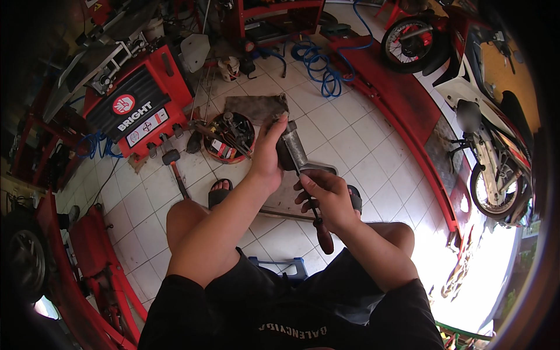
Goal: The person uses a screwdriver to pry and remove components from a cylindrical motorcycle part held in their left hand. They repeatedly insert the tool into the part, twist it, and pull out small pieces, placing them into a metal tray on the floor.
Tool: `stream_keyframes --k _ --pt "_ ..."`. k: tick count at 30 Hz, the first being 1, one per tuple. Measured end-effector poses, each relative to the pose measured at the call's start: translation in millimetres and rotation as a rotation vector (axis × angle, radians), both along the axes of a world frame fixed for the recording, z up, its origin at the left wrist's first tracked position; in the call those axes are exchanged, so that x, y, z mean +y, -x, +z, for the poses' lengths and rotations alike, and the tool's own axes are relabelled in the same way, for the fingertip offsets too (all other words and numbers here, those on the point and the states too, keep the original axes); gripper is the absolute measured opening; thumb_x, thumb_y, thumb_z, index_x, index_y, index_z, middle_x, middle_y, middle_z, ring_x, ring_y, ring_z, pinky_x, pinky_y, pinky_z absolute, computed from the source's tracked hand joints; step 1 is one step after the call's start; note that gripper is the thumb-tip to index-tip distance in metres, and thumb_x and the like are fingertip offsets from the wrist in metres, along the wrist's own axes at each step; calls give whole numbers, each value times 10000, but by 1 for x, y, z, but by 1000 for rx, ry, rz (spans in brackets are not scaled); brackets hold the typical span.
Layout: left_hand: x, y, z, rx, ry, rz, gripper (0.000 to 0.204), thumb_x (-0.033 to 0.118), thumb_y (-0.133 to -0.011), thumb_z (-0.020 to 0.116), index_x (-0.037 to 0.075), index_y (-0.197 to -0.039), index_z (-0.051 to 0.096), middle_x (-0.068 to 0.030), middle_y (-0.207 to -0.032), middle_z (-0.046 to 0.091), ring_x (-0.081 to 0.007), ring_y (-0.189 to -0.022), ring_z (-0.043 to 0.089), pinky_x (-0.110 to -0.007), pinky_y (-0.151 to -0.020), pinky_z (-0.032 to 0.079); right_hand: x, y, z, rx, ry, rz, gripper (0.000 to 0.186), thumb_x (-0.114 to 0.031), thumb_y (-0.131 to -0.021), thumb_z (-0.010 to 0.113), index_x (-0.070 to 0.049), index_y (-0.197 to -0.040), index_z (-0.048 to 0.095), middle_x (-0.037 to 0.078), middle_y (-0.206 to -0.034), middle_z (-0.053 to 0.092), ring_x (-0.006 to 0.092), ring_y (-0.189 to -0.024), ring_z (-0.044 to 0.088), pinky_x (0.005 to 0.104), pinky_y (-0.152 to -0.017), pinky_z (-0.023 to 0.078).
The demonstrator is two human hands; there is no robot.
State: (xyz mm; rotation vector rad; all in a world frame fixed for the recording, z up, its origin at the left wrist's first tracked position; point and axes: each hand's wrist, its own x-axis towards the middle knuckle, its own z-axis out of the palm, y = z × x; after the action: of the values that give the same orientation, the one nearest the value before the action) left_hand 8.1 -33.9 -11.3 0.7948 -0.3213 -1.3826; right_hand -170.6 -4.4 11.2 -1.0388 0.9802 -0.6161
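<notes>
My left hand (270, 151) is wrapped round a grey metal part (294, 147) with a cylindrical body, held up in front of my knees. From its lower end an angled arm (322, 168) sticks out to the right. My right hand (328, 197) grips a screwdriver (324, 238) whose reddish-brown handle points down toward me. The screwdriver's dark shaft runs up past my fingers to the lower end of the metal part. Whether its tip touches the part or sits inside it, I cannot tell.
A round tub of tools (249, 125) and a mallet (175, 169) lie on the tiles at left. A flat mat (255, 107) lies ahead. The red tyre machine (175, 87) stands left. At right are a red ramp (402, 134), a motorcycle (487, 140) and a coiled blue hose (331, 81).
</notes>
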Motion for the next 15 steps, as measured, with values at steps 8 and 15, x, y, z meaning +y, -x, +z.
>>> stream_keyframes --k 8,15 --pt "-3 2 -2 -16 -30 13 583 470 -909 767 119 -1317 544 15 -1077 566 -125 -997 563 -324 -876 480 2 0 -11 -19 60 -35 460 -100 -940 760 89 -1316 574 170 -1044 696 201 -847 710 332 -712 611" --pt "1 6 4 -55 -40 25 592 463 -905 768 104 -1316 539 15 -1065 569 -122 -969 572 -321 -850 491 -4 1 1 -36 -197 -28 420 -73 -961 729 69 -1301 528 154 -1011 687 236 -930 718 370 -806 626"
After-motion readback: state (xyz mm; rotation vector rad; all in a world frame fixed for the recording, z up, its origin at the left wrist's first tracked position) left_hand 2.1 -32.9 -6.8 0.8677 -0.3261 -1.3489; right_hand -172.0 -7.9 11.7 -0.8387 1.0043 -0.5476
